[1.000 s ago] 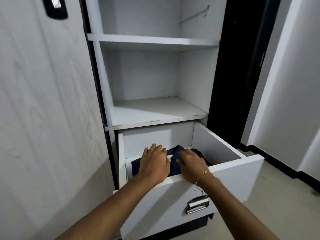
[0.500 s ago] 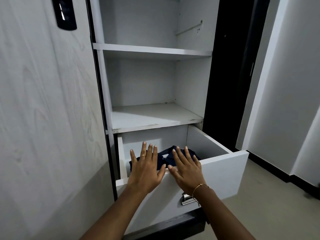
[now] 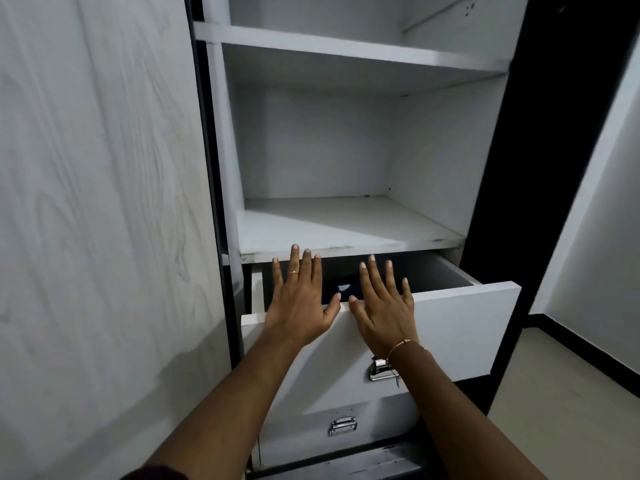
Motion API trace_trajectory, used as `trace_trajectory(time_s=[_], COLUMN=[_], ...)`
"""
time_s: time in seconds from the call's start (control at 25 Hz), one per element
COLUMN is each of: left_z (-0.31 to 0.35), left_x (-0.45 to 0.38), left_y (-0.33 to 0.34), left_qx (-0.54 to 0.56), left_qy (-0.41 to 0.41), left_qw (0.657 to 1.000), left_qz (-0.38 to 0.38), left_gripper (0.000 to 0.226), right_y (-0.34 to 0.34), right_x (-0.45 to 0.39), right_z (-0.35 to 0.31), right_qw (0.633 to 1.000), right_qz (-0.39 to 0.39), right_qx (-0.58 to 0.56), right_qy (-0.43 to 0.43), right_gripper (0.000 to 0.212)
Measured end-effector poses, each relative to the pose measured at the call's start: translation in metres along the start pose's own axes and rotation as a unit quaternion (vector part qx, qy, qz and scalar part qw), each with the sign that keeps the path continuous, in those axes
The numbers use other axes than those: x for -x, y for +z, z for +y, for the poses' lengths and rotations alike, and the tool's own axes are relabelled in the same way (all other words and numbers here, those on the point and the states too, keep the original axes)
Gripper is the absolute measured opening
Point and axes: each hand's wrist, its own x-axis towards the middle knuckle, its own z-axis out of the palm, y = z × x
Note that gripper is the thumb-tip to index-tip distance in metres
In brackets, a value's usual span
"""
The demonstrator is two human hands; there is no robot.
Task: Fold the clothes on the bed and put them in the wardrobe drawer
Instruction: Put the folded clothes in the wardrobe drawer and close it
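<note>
The white wardrobe drawer (image 3: pixel 460 327) stands partly pulled out below the lowest shelf. Inside it a dark blue folded garment (image 3: pixel 341 293) shows only as a small patch between my hands. My left hand (image 3: pixel 301 299), with a ring, is flat with straight spread fingers against the top of the drawer front. My right hand (image 3: pixel 384 306), with a bracelet at the wrist, lies flat beside it on the same panel. Neither hand holds anything. A metal handle (image 3: pixel 379 370) on the drawer front is partly hidden behind my right wrist.
Above the drawer are white shelves (image 3: pixel 346 233) with nothing on them. A second drawer with a metal handle (image 3: pixel 343 426) sits below. A pale wood-grain wardrobe door (image 3: pixel 104 220) fills the left; a white wall (image 3: pixel 595 237) and tiled floor (image 3: pixel 571 393) lie to the right.
My hands came off the garment and up to the drawer front, fingers straightened. The drawer has slid inward, so less of its inside and the garment shows.
</note>
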Motion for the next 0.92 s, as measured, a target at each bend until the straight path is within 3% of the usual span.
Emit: trace_trajectory(time_s=[0.16, 0.36, 0.48, 0.6, 0.76, 0.92], left_z=[-0.023, -0.050, -0.058, -0.065, -0.068, -0.072], left_x=[-0.046, -0.098, -0.112, -0.123, -0.128, -0.134], left_y=[0.027, 0.059, 0.080, 0.093, 0.103, 0.107], left_qx=[0.001, -0.008, -0.053, -0.060, -0.114, -0.128], left_qy=[-0.001, 0.002, 0.051, 0.079, 0.078, 0.086], left_qw=[1.000, 0.998, 0.973, 0.938, 0.915, 0.904], left_qz=[0.031, 0.064, 0.217, 0.333, 0.380, 0.399], left_gripper=[0.076, 0.071, 0.069, 0.072, 0.065, 0.062], right_y=[0.029, 0.061, 0.080, 0.105, 0.127, 0.135], right_x=[-0.051, -0.105, -0.122, -0.133, -0.144, -0.153], right_z=[0.000, -0.001, 0.002, 0.006, 0.012, 0.012], right_qw=[1.000, 0.999, 0.991, 0.969, 0.936, 0.922], right_qz=[0.011, 0.038, 0.124, 0.244, 0.349, 0.384], right_qx=[0.023, 0.022, -0.007, 0.004, 0.014, 0.018], right_qy=[-0.011, -0.025, -0.043, -0.050, -0.048, -0.053], right_gripper=[0.082, 0.073, 0.069, 0.048, 0.032, 0.029])
